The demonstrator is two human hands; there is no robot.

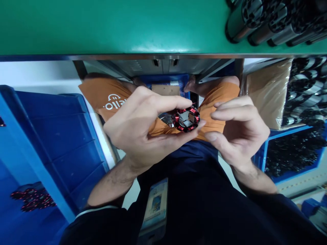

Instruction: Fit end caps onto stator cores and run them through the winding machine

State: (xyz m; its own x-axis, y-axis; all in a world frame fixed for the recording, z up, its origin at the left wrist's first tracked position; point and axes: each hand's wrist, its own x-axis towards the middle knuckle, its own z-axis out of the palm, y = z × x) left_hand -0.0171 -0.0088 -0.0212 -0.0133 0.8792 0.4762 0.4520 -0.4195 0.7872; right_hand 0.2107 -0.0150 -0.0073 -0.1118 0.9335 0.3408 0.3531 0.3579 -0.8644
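Observation:
My left hand (143, 126) pinches a small round wound part (186, 118), a dark ring with red copper coils, between thumb and forefinger at mid frame. My right hand (237, 129) sits just to its right, fingers curled, fingertips touching or nearly touching the ring's right edge. Both hands are held in the air above my lap, below the edge of a green bench top (102, 23).
Dark metal cylinders (270, 18) lie on the bench at upper right. A blue bin (58, 136) stands at left with red-wound parts (33, 199) in it. At right, a blue crate (293, 153) holds dark parts. A person in orange (112, 97) sits beyond.

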